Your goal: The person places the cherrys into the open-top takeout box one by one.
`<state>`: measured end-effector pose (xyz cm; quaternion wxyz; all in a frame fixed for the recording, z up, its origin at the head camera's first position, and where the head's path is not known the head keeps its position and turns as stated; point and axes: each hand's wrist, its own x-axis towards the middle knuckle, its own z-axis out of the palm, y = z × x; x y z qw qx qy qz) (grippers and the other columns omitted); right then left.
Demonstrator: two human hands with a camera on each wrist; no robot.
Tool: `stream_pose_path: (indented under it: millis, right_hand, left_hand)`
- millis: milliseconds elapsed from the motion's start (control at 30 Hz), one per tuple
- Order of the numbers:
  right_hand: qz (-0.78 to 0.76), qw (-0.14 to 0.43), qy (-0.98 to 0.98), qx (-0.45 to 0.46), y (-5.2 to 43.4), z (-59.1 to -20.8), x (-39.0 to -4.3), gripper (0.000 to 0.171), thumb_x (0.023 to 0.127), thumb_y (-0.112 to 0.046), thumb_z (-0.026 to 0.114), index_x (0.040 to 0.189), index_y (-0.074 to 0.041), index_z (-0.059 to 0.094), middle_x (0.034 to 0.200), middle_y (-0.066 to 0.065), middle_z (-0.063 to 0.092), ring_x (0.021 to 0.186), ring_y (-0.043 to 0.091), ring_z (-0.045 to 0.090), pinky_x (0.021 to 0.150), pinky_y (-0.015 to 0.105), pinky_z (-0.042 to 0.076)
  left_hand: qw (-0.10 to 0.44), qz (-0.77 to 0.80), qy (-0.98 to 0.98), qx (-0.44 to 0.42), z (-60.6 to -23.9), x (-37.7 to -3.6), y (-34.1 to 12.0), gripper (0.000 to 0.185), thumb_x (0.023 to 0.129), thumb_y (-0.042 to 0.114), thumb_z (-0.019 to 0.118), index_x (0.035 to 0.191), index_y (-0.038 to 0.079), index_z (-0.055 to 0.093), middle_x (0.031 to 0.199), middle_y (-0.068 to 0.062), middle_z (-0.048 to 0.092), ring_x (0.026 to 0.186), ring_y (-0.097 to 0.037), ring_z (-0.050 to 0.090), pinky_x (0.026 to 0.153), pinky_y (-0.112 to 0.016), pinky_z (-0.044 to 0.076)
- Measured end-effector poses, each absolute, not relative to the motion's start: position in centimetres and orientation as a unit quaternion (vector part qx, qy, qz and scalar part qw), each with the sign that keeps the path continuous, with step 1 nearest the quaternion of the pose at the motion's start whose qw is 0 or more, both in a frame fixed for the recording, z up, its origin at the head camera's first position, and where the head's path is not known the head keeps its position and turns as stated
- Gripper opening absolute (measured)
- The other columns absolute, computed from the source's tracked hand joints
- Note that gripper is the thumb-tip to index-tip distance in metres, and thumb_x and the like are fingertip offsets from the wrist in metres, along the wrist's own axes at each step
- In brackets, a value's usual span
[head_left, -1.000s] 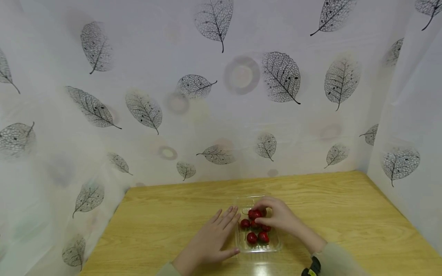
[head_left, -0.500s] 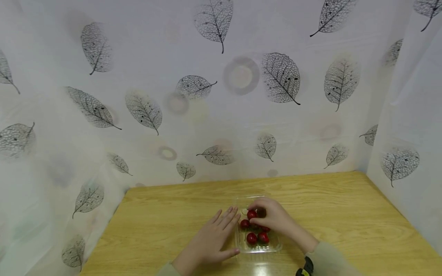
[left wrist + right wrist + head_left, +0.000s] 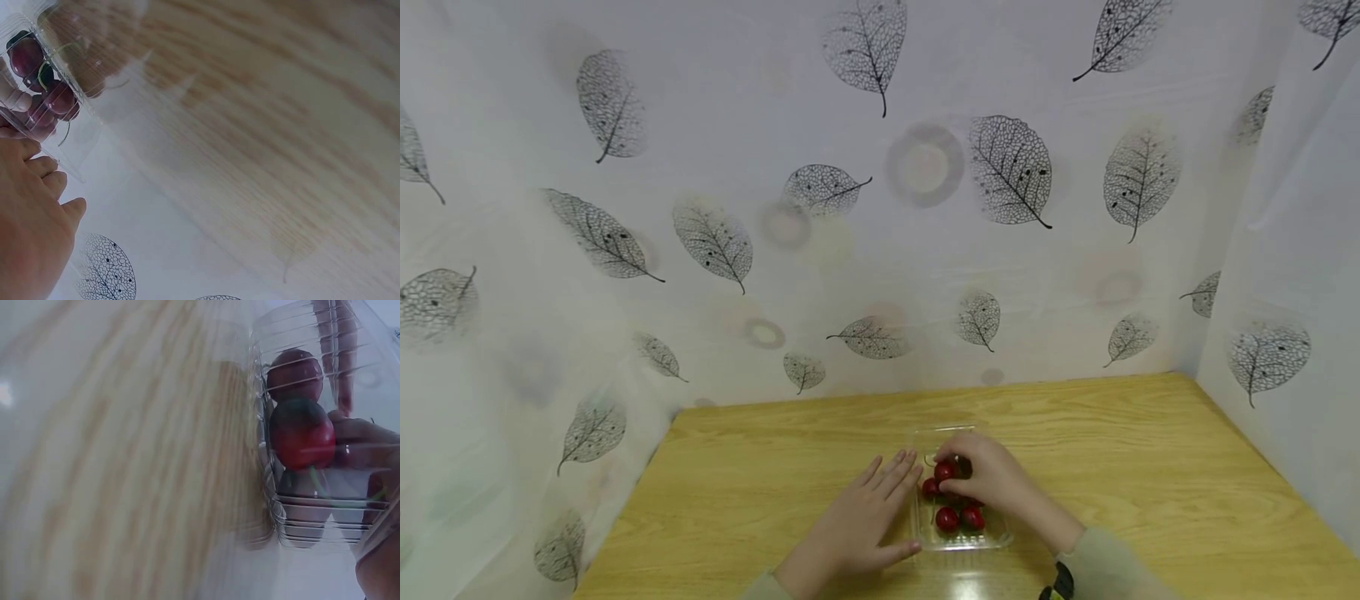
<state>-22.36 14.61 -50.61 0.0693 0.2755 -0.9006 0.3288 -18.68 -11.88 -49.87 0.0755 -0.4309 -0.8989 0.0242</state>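
Observation:
A clear plastic tray (image 3: 961, 542) holding several red cherries (image 3: 958, 518) sits on the wooden table. My left hand (image 3: 887, 500) lies flat on the table, fingers straight, its fingertips against the tray's left side. My right hand (image 3: 961, 478) reaches into the tray from the right and pinches one cherry (image 3: 944, 471) between thumb and fingers. In the left wrist view the tray (image 3: 75, 134) and its cherries (image 3: 59, 99) are at the upper left, just past my left hand (image 3: 37, 187). The right wrist view shows cherries (image 3: 303, 439) through the ribbed tray wall (image 3: 265, 487).
The wooden table (image 3: 1150, 475) is enclosed by white leaf-printed sheets at the back (image 3: 880, 250), left and right. A dark band (image 3: 1060, 583) shows at my right wrist, near the table's front edge.
My right hand has shifted slightly left and nearer within the tray, its fingers closing round a cherry. The left hand and the tray have stayed put.

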Motion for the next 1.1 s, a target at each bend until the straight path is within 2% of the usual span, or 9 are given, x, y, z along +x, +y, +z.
stream_pose_path:
  millis: [167,400,533,800,1100]
  right_hand:
    - [0.329,0.077,-0.897,0.285,14.8,-50.4,-22.3,0.033,0.082,-0.017,0.091,0.111,-0.012,0.078,0.117,0.004,0.079,0.110,0.028,0.073,0.100,0.049,0.062]
    - [0.353,0.072,-0.883,0.301,15.2,-50.5,-22.4,0.027,0.084,-0.009,0.089,0.108,-0.009,0.078,0.106,0.002,0.077,0.093,0.021,0.070,0.084,0.031,0.062]
    - [0.352,0.075,-0.884,0.299,15.2,-50.4,-22.4,0.027,0.085,-0.010,0.088,0.110,-0.009,0.078,0.111,0.003,0.078,0.098,0.021,0.072,0.088,0.034,0.063]
    - [0.365,0.096,-0.878,0.295,15.5,-50.4,-22.2,0.030,0.085,-0.011,0.087,0.113,-0.009,0.078,0.119,0.007,0.079,0.112,0.030,0.073,0.102,0.050,0.061]
    - [0.379,0.155,-0.853,0.323,16.0,-49.7,-21.9,0.033,0.081,-0.005,0.088,0.112,-0.006,0.077,0.113,0.005,0.080,0.105,0.025,0.075,0.098,0.044,0.064]
  left_hand:
    - [0.078,0.024,-0.898,-0.433,-49.9,-18.7,-11.9,0.090,0.105,0.068,0.046,0.168,0.006,0.028,0.176,-0.013,0.026,0.164,-0.026,0.027,0.132,-0.046,0.031]
    - [0.081,0.032,-0.897,-0.433,-50.0,-18.8,-11.8,0.090,0.104,0.068,0.047,0.168,0.006,0.028,0.177,-0.014,0.026,0.164,-0.026,0.027,0.132,-0.045,0.031]
    - [0.077,0.025,-0.898,-0.432,-50.0,-18.9,-11.7,0.090,0.104,0.067,0.047,0.167,0.006,0.029,0.177,-0.014,0.025,0.164,-0.026,0.027,0.132,-0.045,0.031]
    - [0.081,0.020,-0.897,-0.434,-50.0,-18.9,-11.5,0.090,0.104,0.067,0.049,0.167,0.006,0.030,0.177,-0.013,0.025,0.164,-0.026,0.027,0.132,-0.046,0.031]
    - [0.083,0.032,-0.899,-0.428,-49.6,-18.9,-11.4,0.090,0.103,0.066,0.051,0.167,0.006,0.030,0.177,-0.013,0.025,0.164,-0.027,0.028,0.132,-0.046,0.032]
